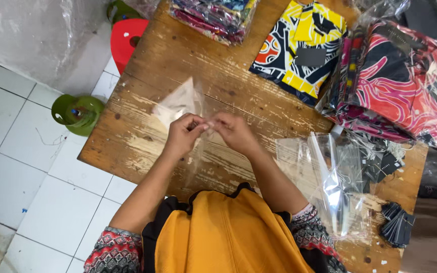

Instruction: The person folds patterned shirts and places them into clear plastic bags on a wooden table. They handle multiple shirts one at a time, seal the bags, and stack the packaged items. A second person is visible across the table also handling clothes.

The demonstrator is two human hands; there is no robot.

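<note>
My left hand [184, 134] and my right hand [234, 130] meet over the worn wooden table [178, 60], fingertips pinched together on the edge of a clear plastic bag [180, 102]. The bag spreads out from my left hand toward the table's far left part. A folded yellow, black and white patterned shirt [302, 48] lies farther back, unwrapped, with a dark tag on it.
Bagged patterned shirts [398, 81] are piled at the right, and another bagged stack [213, 15] sits at the far edge. Loose clear bags [330, 177] and dark tags [396, 226] lie at my right. A red stool [127, 38] and green stool [77, 114] stand on the tiled floor, left.
</note>
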